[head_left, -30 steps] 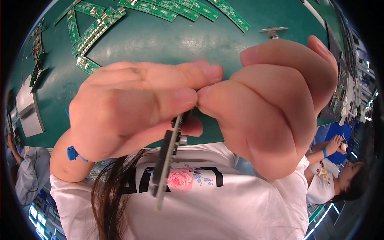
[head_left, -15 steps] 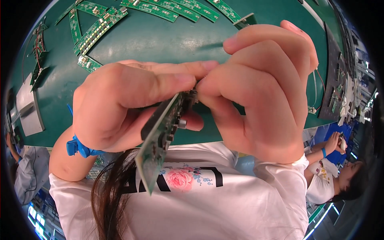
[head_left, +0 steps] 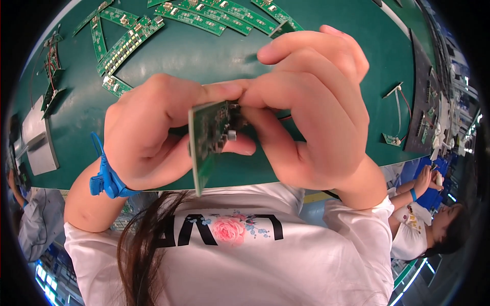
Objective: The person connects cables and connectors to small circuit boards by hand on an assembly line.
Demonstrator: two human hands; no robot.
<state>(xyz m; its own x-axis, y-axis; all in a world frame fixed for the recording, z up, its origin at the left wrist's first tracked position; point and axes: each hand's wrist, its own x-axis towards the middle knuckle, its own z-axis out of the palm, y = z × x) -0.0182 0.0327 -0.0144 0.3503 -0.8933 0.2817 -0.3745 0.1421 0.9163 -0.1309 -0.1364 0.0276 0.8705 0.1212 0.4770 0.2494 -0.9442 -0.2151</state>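
Observation:
My left hand (head_left: 148, 127) is closed round a green circuit board (head_left: 204, 135), tilted on edge above the table. Dark parts and a small silver cylinder stand on the board's face. My right hand (head_left: 316, 107) pinches with thumb and index finger at the board's far end, beside a connector, touching the left fingertips. What the right fingertips cover is hidden. A short piece of reddish wire (head_left: 285, 118) shows in the gap behind them. Just beyond the raised right fingers is a small green board (head_left: 279, 29), partly covered by them.
Several long green circuit boards (head_left: 196, 19) lie at the back of the green table (head_left: 173, 56). Wired boards (head_left: 49, 71) and a grey metal plate (head_left: 40, 140) are at left. Small wired boards (head_left: 392, 138) lie right, by a black tray (head_left: 421, 97). A co-worker (head_left: 416, 224) sits at right.
The circuit board has turned, showing more of its component face, and its near end has risen. My right hand has moved left, the small board beyond it too. The wired boards at right are now uncovered.

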